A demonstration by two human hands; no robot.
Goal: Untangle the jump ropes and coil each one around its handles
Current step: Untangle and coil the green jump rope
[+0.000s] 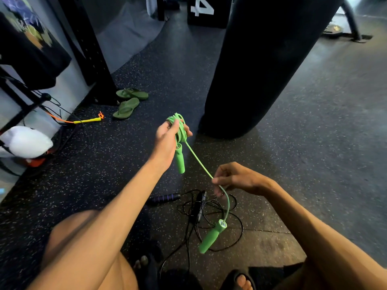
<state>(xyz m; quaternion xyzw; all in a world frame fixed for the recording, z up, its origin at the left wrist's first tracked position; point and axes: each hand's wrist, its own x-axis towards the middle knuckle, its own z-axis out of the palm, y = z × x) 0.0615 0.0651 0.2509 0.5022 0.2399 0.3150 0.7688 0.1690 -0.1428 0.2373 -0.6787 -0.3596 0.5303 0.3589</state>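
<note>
My left hand (167, 139) grips a coil of the green jump rope (180, 127), with one green handle (180, 160) hanging just below the fist. A taut green strand (199, 160) runs down to my right hand (236, 178), which pinches it. Below that hand the strand curves to the second green handle (211, 237), dangling free. On the floor under my hands lies a tangled black jump rope (209, 214) with a purple-banded handle (165, 198). A yellow-handled rope with an orange cord (87, 120) lies at the left.
A large black punching bag (261, 59) hangs just beyond my hands. A pair of green sandals (128, 103) lies on the speckled rubber floor. A black rack and a white bag (25, 141) sit at the left. My knees and feet fill the bottom edge.
</note>
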